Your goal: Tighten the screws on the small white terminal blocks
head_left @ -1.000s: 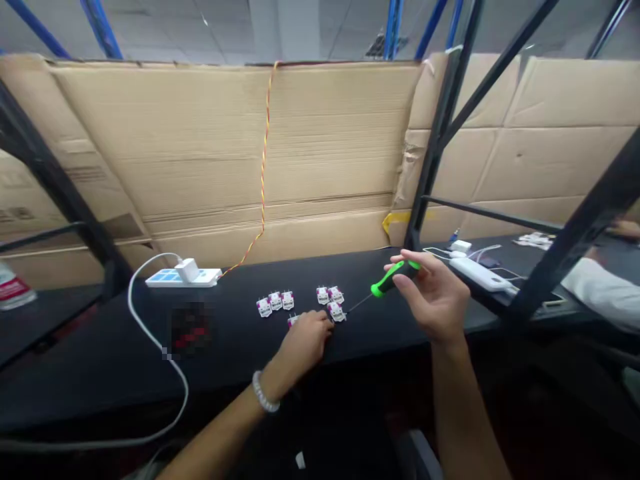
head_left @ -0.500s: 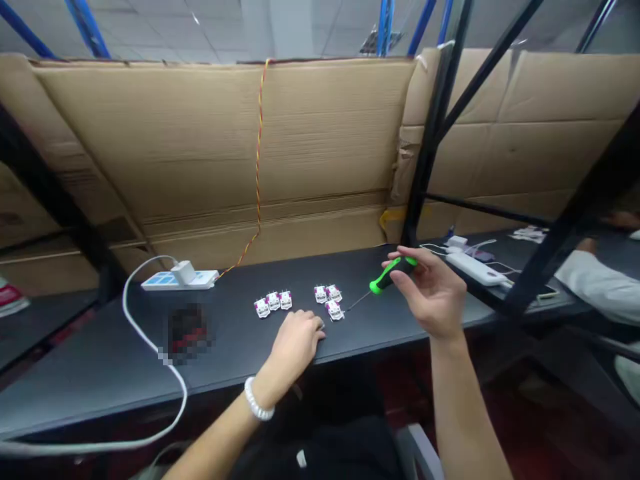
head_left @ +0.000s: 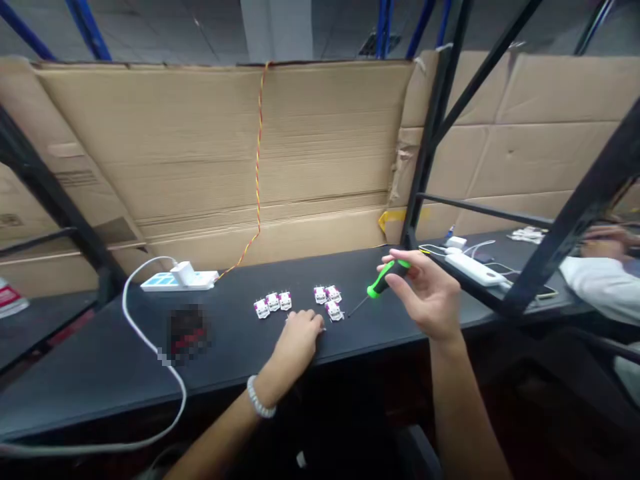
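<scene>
My right hand [head_left: 425, 290] is closed around the black-and-green handle of a screwdriver [head_left: 387, 278]. The thin shaft slants down to the left, and its tip is just right of a small white-and-purple part [head_left: 334, 311], apart from it. Two more such parts [head_left: 326, 293] sit directly behind that one. My left hand [head_left: 299, 337] rests on the table near its front edge with the fingers curled down. Slivers of something pale show at its fingertips, but the fingers hide most of it. Left of these, a row of three similar parts [head_left: 273, 303] lies on the table.
On the dark table [head_left: 235, 353] a white power strip [head_left: 165, 281] stands at the left with a plugged-in adapter [head_left: 183, 273] and a long white cable [head_left: 131, 319]. Black rack posts [head_left: 425, 160] rise at the right. Beyond them are another power strip [head_left: 475, 267] and a person's sleeve [head_left: 595, 280].
The screwdriver tip has shifted slightly right and down, away from the nearest white-and-purple part. My left hand has edged slightly left, and a pale sliver now shows at its left side.
</scene>
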Demonstrator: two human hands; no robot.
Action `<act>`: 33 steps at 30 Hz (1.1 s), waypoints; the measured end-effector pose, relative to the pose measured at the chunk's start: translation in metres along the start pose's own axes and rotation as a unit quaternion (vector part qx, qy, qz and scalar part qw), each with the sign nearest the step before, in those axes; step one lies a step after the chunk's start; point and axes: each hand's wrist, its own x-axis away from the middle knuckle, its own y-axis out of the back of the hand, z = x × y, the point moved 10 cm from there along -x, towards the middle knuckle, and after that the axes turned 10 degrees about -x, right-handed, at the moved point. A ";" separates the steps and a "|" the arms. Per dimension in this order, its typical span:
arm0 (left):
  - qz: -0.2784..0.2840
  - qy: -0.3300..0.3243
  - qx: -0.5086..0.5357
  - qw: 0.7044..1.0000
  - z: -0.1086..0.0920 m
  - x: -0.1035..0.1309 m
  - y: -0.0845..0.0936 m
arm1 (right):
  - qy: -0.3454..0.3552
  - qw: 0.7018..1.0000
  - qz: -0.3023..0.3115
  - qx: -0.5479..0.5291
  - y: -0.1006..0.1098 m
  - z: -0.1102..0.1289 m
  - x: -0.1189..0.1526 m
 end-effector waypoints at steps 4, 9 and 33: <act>-0.038 -0.007 0.071 0.997 0.008 0.008 0.010 | -0.060 0.996 0.053 -0.029 -0.014 -0.004 0.002; -0.119 -0.016 0.166 0.979 0.019 0.030 0.044 | -0.158 0.963 0.208 0.070 -0.072 -0.012 0.021; -0.310 -0.038 0.208 0.927 0.051 0.080 0.091 | -0.229 0.923 0.308 0.014 -0.167 -0.047 0.063</act>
